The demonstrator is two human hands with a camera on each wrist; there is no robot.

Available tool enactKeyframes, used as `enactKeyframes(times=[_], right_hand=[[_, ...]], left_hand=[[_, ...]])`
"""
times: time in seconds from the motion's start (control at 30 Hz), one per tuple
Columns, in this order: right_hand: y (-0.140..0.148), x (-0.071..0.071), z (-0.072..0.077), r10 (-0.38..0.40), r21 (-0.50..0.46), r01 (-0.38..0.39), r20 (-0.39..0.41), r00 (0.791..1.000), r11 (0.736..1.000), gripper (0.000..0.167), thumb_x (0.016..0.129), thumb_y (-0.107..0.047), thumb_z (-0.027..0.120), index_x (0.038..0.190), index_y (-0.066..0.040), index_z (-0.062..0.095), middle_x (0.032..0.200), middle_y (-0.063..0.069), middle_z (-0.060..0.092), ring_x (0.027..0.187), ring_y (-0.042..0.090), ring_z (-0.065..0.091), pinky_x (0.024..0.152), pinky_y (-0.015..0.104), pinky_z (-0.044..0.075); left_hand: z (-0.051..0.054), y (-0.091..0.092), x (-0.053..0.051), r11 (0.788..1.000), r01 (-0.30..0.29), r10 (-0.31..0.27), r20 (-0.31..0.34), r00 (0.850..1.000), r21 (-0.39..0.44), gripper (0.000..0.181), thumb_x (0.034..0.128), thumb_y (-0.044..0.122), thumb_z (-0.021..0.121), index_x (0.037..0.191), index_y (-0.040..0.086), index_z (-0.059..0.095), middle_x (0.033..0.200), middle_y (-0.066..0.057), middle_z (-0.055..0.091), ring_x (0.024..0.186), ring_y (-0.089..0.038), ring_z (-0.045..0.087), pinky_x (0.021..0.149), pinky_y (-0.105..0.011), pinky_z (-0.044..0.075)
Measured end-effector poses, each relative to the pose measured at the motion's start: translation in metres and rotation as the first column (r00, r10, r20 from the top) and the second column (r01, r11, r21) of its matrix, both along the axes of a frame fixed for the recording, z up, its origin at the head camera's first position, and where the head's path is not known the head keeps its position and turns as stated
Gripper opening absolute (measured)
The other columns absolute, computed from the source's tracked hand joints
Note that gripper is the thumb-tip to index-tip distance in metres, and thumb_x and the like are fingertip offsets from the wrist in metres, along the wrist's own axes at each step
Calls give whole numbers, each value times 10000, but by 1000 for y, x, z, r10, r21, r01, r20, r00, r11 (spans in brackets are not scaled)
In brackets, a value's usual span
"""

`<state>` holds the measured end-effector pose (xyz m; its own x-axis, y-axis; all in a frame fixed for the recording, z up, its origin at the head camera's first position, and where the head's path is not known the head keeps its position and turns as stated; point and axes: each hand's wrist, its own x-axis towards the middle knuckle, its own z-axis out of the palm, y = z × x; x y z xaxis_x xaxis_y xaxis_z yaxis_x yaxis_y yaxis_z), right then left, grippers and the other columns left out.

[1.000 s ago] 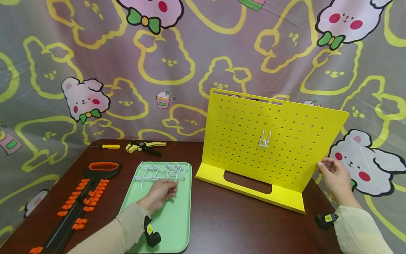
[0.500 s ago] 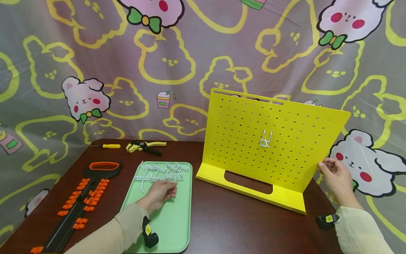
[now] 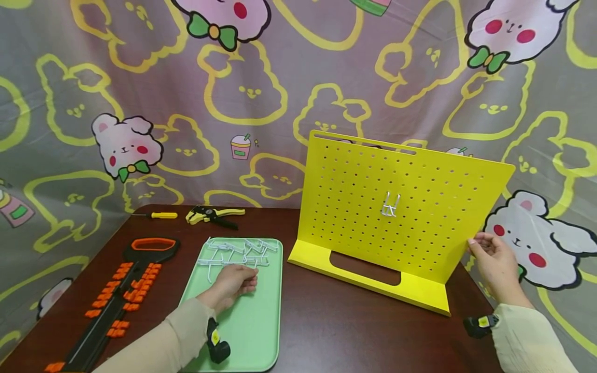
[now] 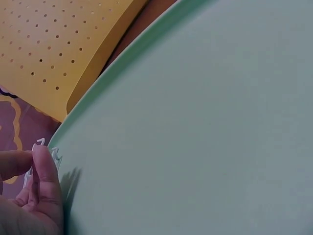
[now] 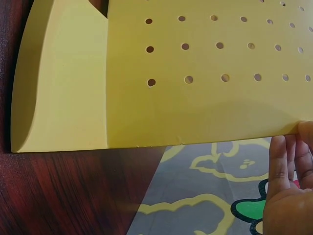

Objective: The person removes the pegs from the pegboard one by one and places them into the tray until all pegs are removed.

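My left hand (image 3: pixel 230 284) is above the green tray (image 3: pixel 252 326), fingers curled and thumb against the index finger. Its fingertips are at the near edge of a heap of white wire hooks (image 3: pixel 224 261); in the left wrist view they seem to pinch a wire hook (image 4: pixel 41 141), mostly hidden by the fingers. With thumb and fingers, my right hand (image 3: pixel 498 264) grips the right edge of an upright yellow pegboard (image 3: pixel 354 207). A double-pronged metal hook (image 3: pixel 389 205) sits in the pegboard's holes.
Left of the tray lies a black rack with orange clips (image 3: pixel 116 295). Behind are a yellow-handled screwdriver (image 3: pixel 163 215) and yellow-and-black wire strippers (image 3: pixel 212 215). The dark wooden table (image 3: pixel 326 331) extends before the pegboard, with a patterned curtain (image 3: pixel 261 67) behind.
My left hand has drawn back slightly, down and to the left over the tray. The right hand keeps its grip on the pegboard's edge.
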<state>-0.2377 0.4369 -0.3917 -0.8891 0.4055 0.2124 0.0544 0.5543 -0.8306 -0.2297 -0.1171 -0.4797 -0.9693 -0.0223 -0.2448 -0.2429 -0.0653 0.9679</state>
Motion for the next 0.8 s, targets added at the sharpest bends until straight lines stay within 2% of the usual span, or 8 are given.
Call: enactKeyframes(times=[0.23, 0.37, 0.47, 0.6, 0.8], right_hand=[[0, 1, 2, -3, -6, 3, 13, 1000, 1000, 379, 1076, -311, 558, 1256, 20, 517, 939, -63, 564, 746, -28, 570, 665, 105, 534], [0, 1, 2, 2, 0, -2, 17, 1000, 1000, 401, 1078, -316, 554, 1276, 28, 509, 957, -44, 566, 752, -24, 569, 667, 102, 532], [0, 1, 3, 5, 7, -5, 15, 1000, 1000, 397, 1078, -313, 553, 1274, 29, 510, 947, -49, 570, 748, -18, 568, 659, 107, 532], [1, 1, 2, 9, 3, -9, 14, 1000, 1000, 375, 1077, -301, 557, 1258, 25, 514, 941, -42, 572, 737, -21, 573, 652, 122, 537], [1, 1, 0, 8, 7, -9, 20, 1000, 1000, 377, 1080, -300, 551, 1265, 26, 512, 979, 7, 576, 741, -26, 572, 652, 122, 535]], left_hand=[[5, -2, 1, 1000, -17, 17, 9, 1000, -11, 168, 1038, 56, 591, 1022, -111, 603, 705, -59, 596, 610, -101, 563, 526, -187, 507], [13, -2, -4, 1000, -24, 24, -22, 999, 0, 163, 1039, 69, 586, 1025, -93, 578, 699, -43, 572, 602, -92, 536, 512, -185, 478], [23, 2, -10, 1000, -15, 16, -42, 999, 14, 161, 1046, 77, 579, 1028, -81, 558, 750, -53, 579, 626, -87, 552, 527, -184, 490], [41, 17, -16, 999, 13, -11, -55, 998, 37, 171, 1052, 90, 574, 1068, -77, 546, 794, -53, 583, 649, -80, 571, 552, -177, 517], [72, 45, -33, 985, 136, -130, -68, 989, 101, 271, 1058, 115, 578, 1215, -103, 544, 845, -64, 618, 700, -109, 597, 617, -190, 545]])
